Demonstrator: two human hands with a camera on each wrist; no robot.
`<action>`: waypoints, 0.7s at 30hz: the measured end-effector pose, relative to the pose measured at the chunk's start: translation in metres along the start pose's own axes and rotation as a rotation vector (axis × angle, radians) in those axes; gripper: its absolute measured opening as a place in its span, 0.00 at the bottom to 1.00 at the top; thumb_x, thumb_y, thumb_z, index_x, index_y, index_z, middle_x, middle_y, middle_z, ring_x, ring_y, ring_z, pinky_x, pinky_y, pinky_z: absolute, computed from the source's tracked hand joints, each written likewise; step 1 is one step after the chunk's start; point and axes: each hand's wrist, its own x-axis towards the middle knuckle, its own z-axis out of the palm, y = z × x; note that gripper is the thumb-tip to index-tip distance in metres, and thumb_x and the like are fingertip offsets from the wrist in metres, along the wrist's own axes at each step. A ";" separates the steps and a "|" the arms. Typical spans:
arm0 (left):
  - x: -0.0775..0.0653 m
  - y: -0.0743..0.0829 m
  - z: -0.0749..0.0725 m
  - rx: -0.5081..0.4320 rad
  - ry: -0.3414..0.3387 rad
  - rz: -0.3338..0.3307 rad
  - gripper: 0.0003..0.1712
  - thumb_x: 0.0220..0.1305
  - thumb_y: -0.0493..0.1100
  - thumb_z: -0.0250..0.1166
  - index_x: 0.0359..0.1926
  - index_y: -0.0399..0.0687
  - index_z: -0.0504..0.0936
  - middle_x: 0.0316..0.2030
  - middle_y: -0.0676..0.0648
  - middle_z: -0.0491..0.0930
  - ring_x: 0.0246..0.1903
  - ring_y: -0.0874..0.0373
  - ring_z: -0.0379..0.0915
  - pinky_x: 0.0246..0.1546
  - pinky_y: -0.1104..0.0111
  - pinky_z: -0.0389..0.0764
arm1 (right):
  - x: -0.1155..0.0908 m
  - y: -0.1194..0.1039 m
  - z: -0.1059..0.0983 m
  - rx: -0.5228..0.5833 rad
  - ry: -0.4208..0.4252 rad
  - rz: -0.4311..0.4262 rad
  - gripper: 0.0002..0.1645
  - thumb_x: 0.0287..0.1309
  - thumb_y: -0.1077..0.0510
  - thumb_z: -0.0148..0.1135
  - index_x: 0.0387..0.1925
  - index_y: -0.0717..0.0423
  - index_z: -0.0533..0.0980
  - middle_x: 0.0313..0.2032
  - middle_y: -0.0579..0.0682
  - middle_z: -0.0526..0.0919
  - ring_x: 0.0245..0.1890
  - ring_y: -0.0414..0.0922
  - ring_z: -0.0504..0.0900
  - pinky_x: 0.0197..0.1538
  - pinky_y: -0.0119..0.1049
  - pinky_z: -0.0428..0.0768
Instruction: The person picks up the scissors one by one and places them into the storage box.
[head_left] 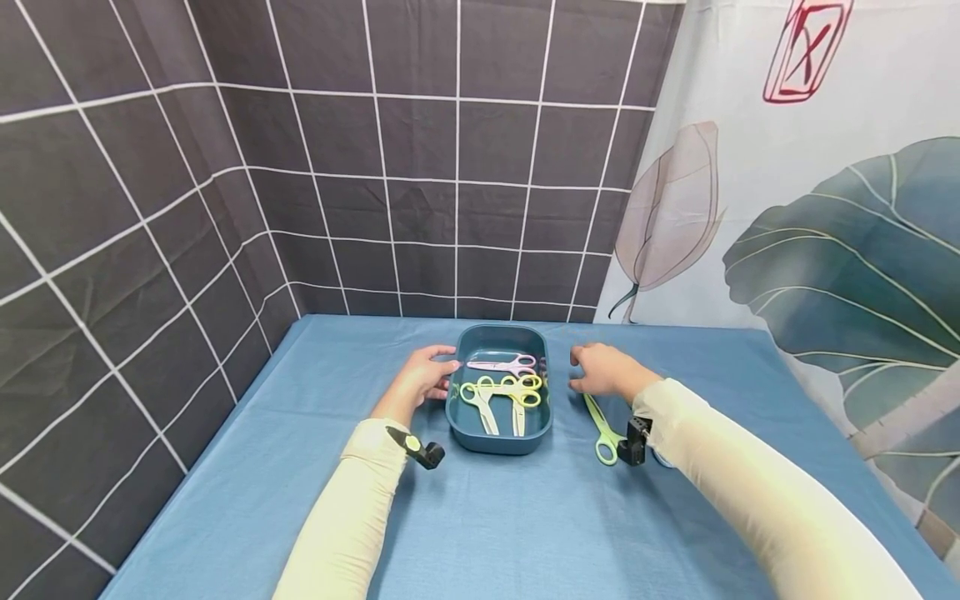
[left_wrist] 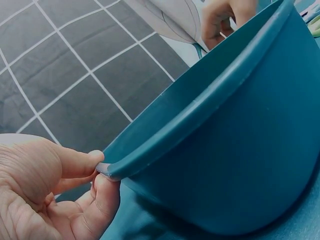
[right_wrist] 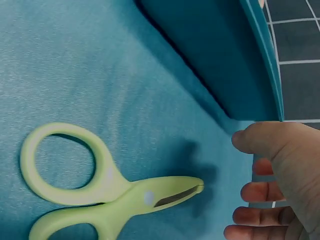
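Observation:
A dark teal plastic basin (head_left: 501, 444) stands in the middle of the cloth-covered table. My left hand (head_left: 423, 377) is at its left side, thumb and fingers pinching the rim (left_wrist: 200, 107) in the left wrist view. Inside lie several scissors, among them pink scissors (head_left: 525, 361), yellow scissors (head_left: 529, 398) and pale green scissors (head_left: 486, 408). To the right of the basin, my right hand (head_left: 606, 369) hovers over the cloth with fingers apart, holding nothing. Light green scissors (right_wrist: 120, 192) lie on the cloth near that hand, blades closed, pointing toward the fingers.
Blue cloth (head_left: 480, 525) covers the table. A blue-edged item (head_left: 663, 459) shows partly from behind the right wrist. Behind the table hangs a dark grid-patterned curtain (head_left: 420, 208), and a white leaf-print curtain (head_left: 690, 275) is on the right.

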 end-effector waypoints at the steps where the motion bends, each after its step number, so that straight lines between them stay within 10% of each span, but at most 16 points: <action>1: 0.000 0.000 0.000 0.002 0.001 -0.002 0.26 0.72 0.39 0.64 0.69 0.51 0.74 0.42 0.37 0.81 0.22 0.61 0.73 0.21 0.70 0.83 | -0.001 -0.001 0.001 -0.001 -0.005 -0.002 0.24 0.61 0.48 0.67 0.49 0.63 0.77 0.41 0.57 0.81 0.40 0.53 0.82 0.44 0.52 0.82; 21: 0.002 -0.002 0.000 -0.011 -0.004 0.007 0.26 0.72 0.39 0.64 0.69 0.50 0.74 0.40 0.38 0.81 0.21 0.61 0.73 0.20 0.71 0.82 | -0.015 -0.004 0.023 -0.005 -0.069 0.026 0.22 0.58 0.49 0.71 0.45 0.59 0.77 0.38 0.54 0.79 0.39 0.52 0.80 0.45 0.51 0.82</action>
